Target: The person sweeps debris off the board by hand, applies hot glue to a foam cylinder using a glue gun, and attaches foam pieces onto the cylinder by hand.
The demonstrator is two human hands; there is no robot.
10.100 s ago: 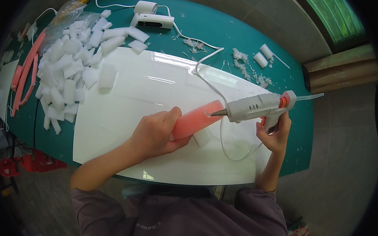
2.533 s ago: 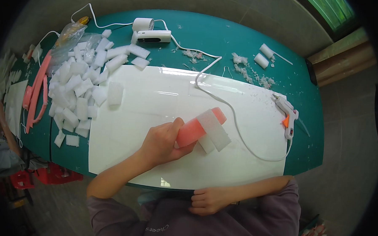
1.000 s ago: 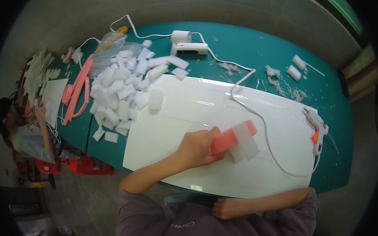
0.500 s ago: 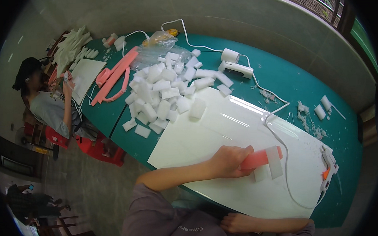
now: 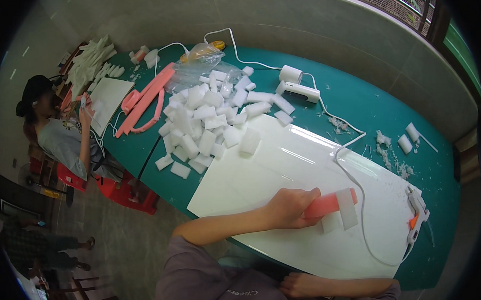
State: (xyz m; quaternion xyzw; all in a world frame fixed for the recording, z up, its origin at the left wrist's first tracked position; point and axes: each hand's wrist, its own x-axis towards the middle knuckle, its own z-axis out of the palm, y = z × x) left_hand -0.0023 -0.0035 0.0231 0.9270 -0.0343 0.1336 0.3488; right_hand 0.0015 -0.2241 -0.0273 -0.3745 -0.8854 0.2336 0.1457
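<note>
My left hand (image 5: 292,208) is closed round a pink foam strip (image 5: 324,205) above a glossy white board (image 5: 273,170). Across the strip's far right end sits a flat white foam piece (image 5: 348,209), hanging down past its lower edge. A pale reflection shows on the board beneath. At the board's near edge, against my shirt, my right hand (image 5: 300,284) rests with curled fingers; nothing shows in it. To the right lies a white glue gun (image 5: 416,214) with an orange part, its cord looping over the board.
A heap of white foam blocks (image 5: 204,119) covers the board's far left corner. Pink foam strips (image 5: 144,100) and a clear plastic bag (image 5: 197,71) lie beyond. A white power adapter (image 5: 299,91) and foam scraps (image 5: 384,143) sit on the green table (image 5: 356,102). A co-worker (image 5: 63,136) sits far left.
My hands and the foam strip hold nearly the same place. The whole view has shifted slightly. A person in the lower left background has moved, with legs now showing more clearly.
</note>
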